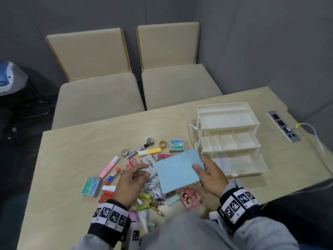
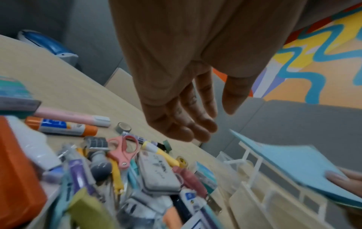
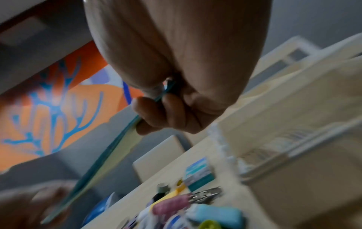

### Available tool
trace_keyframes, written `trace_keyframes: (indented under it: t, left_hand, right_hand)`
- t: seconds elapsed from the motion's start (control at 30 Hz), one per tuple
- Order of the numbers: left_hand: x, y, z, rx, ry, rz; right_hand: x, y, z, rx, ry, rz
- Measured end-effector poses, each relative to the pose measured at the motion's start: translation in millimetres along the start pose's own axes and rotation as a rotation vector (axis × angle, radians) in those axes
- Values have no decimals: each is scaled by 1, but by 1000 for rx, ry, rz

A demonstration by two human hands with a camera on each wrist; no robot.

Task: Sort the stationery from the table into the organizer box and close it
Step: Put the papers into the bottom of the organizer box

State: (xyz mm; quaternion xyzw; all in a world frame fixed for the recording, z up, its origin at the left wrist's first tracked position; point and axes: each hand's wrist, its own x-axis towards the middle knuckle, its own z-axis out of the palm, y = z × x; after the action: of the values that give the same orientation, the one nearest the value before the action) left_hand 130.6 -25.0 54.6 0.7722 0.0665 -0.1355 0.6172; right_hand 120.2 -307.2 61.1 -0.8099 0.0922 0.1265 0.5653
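Observation:
My right hand (image 1: 207,175) pinches a light blue notepad (image 1: 177,170) by its right edge, thumb on top, and holds it above the stationery pile, just left of the organizer box (image 1: 228,139). The pad shows edge-on in the right wrist view (image 3: 109,148) and flat in the left wrist view (image 2: 305,168). The cream organizer stands with its three tiers fanned out; a sheet lies in the bottom tier. My left hand (image 1: 133,175) hovers over the pile with relaxed fingers (image 2: 188,127), holding nothing. Scissors (image 2: 121,150), a glue stick (image 1: 112,175) and markers lie below.
Two staple boxes (image 1: 176,145) (image 1: 91,186), tape rolls (image 1: 150,141), a pink highlighter (image 1: 109,166) and a yellow one (image 1: 149,152) lie scattered on the wooden table (image 1: 72,150). A socket strip (image 1: 283,126) with a cable sits far right. Two beige chairs (image 1: 100,94) stand behind.

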Motion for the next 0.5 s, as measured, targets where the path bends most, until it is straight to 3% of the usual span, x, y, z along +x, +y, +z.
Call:
trace_keyframes:
  t: [0.1,0.23,0.37,0.5]
  left_hand:
    - [5,-23,8,304,-16,-69]
    - [-3,-40,26,633,-162,-139]
    - [-12,-42,50,693,-188,-193]
    - [-16,-31,77,609,-179,-214]
  right_hand:
    - [-2,31,-55,48,136,158]
    - [-10,75,-123,64,261,302]
    - [-3,101,-160,-24,283,394]
    - [24,105,-161,28,243,390]
